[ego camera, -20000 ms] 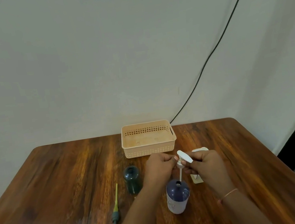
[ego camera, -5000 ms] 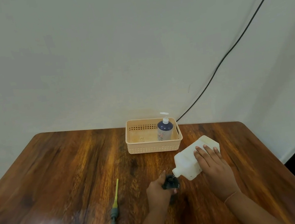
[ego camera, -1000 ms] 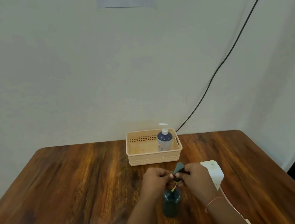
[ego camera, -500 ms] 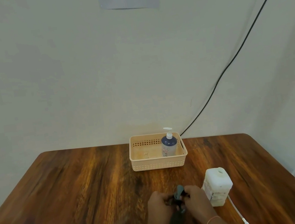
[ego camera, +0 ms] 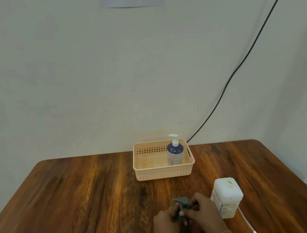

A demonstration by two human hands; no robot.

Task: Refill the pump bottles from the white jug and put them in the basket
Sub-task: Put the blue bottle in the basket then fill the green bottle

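Observation:
A dark green pump bottle (ego camera: 183,230) stands on the wooden table (ego camera: 81,195) near its front edge. My left hand (ego camera: 164,223) grips its neck from the left, and my right hand (ego camera: 203,210) is closed on the dark pump head (ego camera: 181,201) on top of it. The white jug (ego camera: 227,196) stands upright just right of my right hand. The peach basket (ego camera: 163,171) sits at the back of the table. A blue pump bottle (ego camera: 175,152) with a white pump stands upright in the basket's right end.
A white cable (ego camera: 248,223) lies on the table at the front right, beside the jug. A black cable (ego camera: 240,64) runs down the wall behind the basket. The table's right edge lies close to the jug.
The view has tilted up slightly, so hands and bottle sit lower in frame. My hands have kept turning the pump head, which has gone lower onto the green bottle.

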